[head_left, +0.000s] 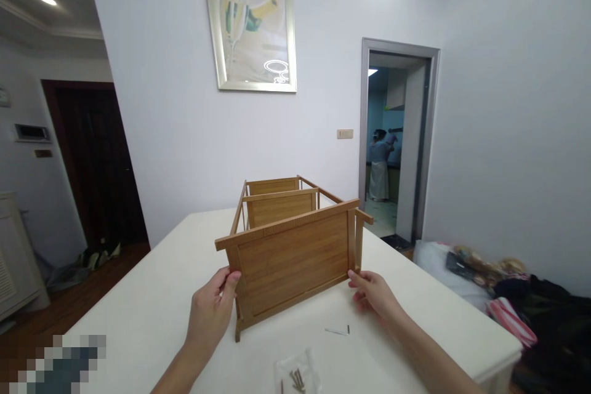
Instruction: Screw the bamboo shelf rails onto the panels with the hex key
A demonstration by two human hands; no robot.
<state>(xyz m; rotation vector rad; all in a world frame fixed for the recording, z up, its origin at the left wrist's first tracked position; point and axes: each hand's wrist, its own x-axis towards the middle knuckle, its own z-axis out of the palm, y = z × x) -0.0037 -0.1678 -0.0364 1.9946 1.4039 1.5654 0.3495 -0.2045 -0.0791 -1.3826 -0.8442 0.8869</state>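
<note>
A brown wooden shelf rack point(293, 258) lies on its side on the white table, one end panel facing me. My left hand point(215, 301) grips the panel's left edge, thumb on the front face and fingers behind. At the panel's lower right edge, my right hand point(372, 292) pinches the frame between thumb and fingers. Two further panels show behind the near one, joined by long rails. On the table in front lies a hex key point(338, 330), below the panel and left of my right hand. Closer to me sits a clear plastic bag point(311, 366) with several screws point(298, 378).
The white table point(152, 301) reaches toward the wall, with its right edge near a heap of clothes and bags point(498, 283). A doorway point(364, 135) at the back right shows a person point(379, 163) standing in another room. A framed picture point(295, 31) hangs on the wall.
</note>
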